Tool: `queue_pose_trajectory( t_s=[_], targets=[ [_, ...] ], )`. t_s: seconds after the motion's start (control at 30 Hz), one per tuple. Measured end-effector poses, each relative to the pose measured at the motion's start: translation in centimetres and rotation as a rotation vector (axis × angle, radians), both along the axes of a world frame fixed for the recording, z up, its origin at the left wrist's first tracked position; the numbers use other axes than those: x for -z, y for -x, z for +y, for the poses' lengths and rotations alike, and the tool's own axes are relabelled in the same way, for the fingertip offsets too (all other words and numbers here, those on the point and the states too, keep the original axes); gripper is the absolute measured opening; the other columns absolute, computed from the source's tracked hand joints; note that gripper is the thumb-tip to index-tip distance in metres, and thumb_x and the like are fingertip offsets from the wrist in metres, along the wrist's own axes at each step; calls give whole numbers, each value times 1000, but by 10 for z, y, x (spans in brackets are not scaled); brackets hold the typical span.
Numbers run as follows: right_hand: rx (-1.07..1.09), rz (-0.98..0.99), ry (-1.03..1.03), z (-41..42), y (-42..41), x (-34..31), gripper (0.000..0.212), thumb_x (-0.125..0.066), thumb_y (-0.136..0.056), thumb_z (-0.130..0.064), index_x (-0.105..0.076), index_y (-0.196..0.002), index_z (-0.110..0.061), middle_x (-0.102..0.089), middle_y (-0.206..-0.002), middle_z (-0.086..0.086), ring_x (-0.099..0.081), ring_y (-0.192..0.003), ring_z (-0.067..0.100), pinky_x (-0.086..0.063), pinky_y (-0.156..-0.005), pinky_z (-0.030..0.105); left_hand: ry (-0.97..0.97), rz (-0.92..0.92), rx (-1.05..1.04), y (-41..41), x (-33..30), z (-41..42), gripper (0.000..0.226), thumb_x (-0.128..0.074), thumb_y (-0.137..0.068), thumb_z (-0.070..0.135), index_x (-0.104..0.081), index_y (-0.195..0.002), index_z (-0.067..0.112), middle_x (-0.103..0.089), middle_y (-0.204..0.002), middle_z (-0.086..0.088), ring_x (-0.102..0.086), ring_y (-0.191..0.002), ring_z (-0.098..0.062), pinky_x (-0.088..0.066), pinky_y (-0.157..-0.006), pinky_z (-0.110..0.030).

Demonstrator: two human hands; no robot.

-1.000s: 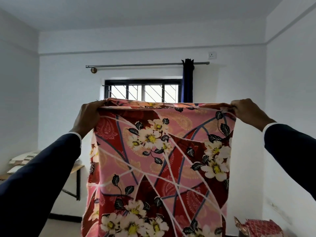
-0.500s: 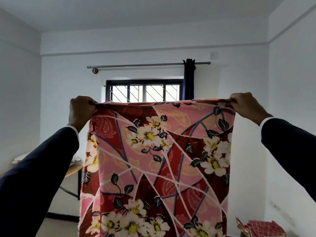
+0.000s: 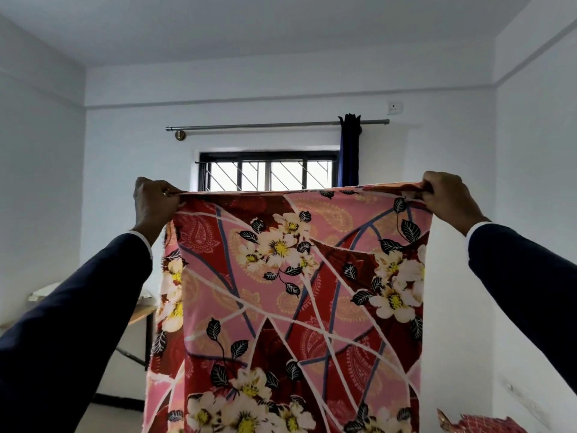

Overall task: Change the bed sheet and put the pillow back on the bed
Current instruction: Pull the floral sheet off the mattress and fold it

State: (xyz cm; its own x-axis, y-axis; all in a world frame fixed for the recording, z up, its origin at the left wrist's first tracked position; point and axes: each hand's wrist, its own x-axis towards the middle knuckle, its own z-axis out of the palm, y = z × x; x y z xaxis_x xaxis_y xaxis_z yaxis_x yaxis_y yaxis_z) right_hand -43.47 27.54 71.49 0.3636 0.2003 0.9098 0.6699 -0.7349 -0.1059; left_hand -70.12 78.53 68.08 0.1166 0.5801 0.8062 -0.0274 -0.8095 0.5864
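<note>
The left hand [image 3: 154, 201] and right hand [image 3: 446, 198] each pinch a top corner of the sheet [image 3: 296, 292], which hangs straight down between them.

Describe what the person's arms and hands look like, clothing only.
Both arms wear long dark navy sleeves that look like jacket sleeves. A narrow white cuff shows at each wrist, just below the left hand and the right hand. Both hands are bare: no gloves. No rings, watch or markings are visible from this view.
</note>
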Motion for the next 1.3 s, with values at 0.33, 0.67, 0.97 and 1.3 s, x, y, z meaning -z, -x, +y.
queue_pose_trajectory(
  t_s=[0.33,0.67,0.97,1.3],
  targets=[
    [-18,13,-148,-9,-19,-3,28,-65,-83,6,-58,-109,-2,-57,-91,17,-56,-85,32,-40,-71,33,-152,127,64,-2,-4,-10,13,-69,-81,-1,-70,-94,2,-72,-93,-19,-64,-93,-36,-46,-79,-36],
    [-153,506,-227,-15,-27,7,19,-46,-102,-3,-63,-93,-7,-60,-96,16,-56,-80,25,-44,-70,30,-233,163,149,-5,4,-2,25,-64,-83,-7,-50,-93,11,-69,-87,-20,-64,-78,-35,-46,-64,-33],
    [-516,694,-588,-8,-15,17,30,-49,-100,-3,-56,-88,-30,-63,-85,4,-59,-62,14,-44,-41,18,-417,267,149,-3,4,6,55,-49,-57,-27,-58,-50,27,-66,-89,-14,-62,-87,-28,-42,-75,-11],
    [-511,452,-167,-15,7,4,54,-29,-69,24,-56,-47,-17,-72,-96,18,-67,-85,30,-53,-69,28,-782,512,-146,8,5,2,29,-78,-81,11,-72,-108,17,-52,-82,-6,-60,-71,-32,-51,-64,-41]
  ],
)
